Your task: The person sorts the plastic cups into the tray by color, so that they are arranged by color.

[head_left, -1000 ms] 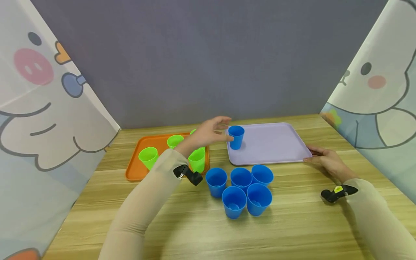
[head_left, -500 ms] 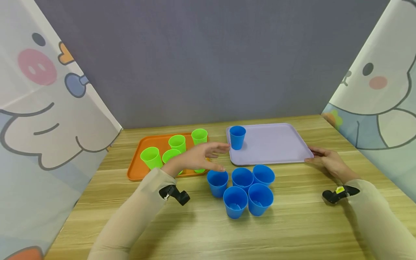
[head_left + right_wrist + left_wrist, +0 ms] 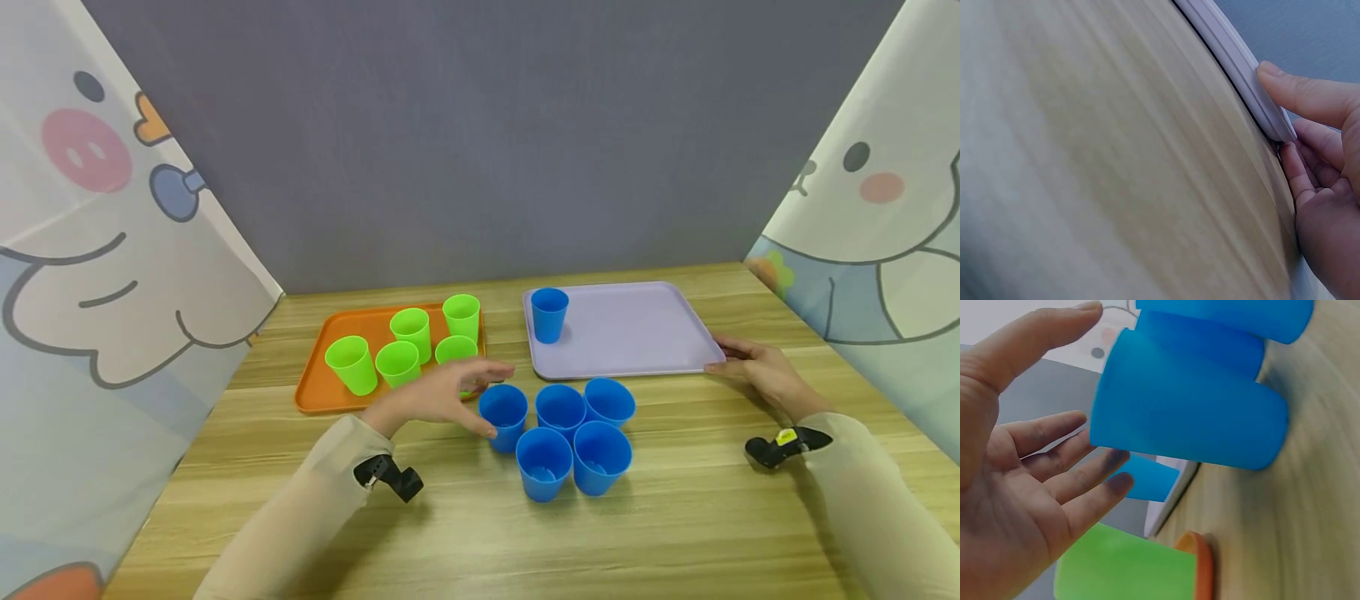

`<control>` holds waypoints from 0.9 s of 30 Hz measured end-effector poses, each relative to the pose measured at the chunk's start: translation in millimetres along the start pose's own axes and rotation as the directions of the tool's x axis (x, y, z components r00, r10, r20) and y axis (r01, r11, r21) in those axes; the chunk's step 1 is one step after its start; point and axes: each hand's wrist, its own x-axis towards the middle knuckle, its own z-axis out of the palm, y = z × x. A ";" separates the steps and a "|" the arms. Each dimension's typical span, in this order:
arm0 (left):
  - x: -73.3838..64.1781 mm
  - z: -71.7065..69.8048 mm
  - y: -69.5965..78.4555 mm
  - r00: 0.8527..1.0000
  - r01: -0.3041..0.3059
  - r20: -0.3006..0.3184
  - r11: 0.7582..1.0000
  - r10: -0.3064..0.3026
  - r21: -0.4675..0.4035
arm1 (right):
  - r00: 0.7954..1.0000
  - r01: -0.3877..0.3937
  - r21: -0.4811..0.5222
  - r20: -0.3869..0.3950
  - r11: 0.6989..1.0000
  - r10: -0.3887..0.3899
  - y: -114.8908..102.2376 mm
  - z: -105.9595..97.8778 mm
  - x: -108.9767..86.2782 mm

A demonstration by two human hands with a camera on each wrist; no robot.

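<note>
My left hand (image 3: 438,396) reaches over the leftmost blue cup (image 3: 502,423) with thumb and fingers spread to either side of its rim. In the left wrist view that cup (image 3: 1191,403) lies past the fingertips, and the palm holds nothing. Several more upright blue cups (image 3: 543,471) cluster close to its right. At the far right, my right hand (image 3: 765,379) pinches the near right corner of a pale purple tray (image 3: 630,333). The right wrist view has the thumb on the tray's rim (image 3: 1235,62) and fingers under the corner. One blue cup (image 3: 550,321) stands on the tray's left end.
An orange tray (image 3: 313,387) sits at the left, bearing several upright green cups (image 3: 351,367). A grey wall (image 3: 480,150) closes off the back of the wooden table (image 3: 675,517). Printed cartoon panels (image 3: 142,275) stand at both sides.
My left hand has drawn back from beside the blue cup on the purple tray, moving left and nearer to the leftmost cup of the cluster. The right hand keeps its place at the tray corner.
</note>
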 end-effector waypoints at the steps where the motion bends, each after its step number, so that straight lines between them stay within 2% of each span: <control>1: -0.7 1.2 -1.3 1.000 -0.003 -0.005 1.000 0.003 0.001 | 1.000 -0.001 -0.002 0.001 1.000 0.001 0.0 0.0 -0.1; 8: -2.3 9.0 -12.5 0.999 0.008 -0.044 1.000 -0.009 -0.020 | 1.000 0.000 0.015 0.011 1.000 0.000 1.6 0.8 1.6; 14: -2.1 14.8 -20.4 0.997 0.016 -0.070 0.997 -0.021 -0.081 | 1.000 0.005 0.013 0.009 1.000 -0.005 2.5 0.4 2.9; 19: -1.4 17.6 -23.4 0.996 0.001 -0.085 0.991 -0.013 -0.136 | 1.000 0.008 0.026 0.003 1.000 -0.008 0.9 1.5 1.9; 27: -1.6 18.7 -26.2 0.995 -0.005 -0.099 0.989 -0.009 -0.146 | 1.000 0.006 0.032 0.000 0.999 -0.007 1.6 2.2 1.5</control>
